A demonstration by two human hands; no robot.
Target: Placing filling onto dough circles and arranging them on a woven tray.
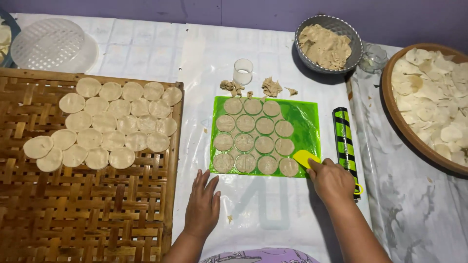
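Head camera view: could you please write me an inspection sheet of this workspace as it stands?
Surface: white plastic sheet over the work area.
Job's things: green mat with cut dough rounds; yellow scraper.
Clutter: dough scraps, white cup cutter, striped rolling pin.
Grippers: right hand holds the scraper at the mat's corner; left hand flat on the sheet.
Cables: nothing seen.
Surroundings: woven bamboo tray with rounds, grey bowl of dough, round tray of pale chips.

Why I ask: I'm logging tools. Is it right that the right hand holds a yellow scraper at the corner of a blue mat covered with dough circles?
Not quite: the mat is green, not blue, as the head view shows. The right hand does hold the yellow scraper at its corner, beside the dough circles.
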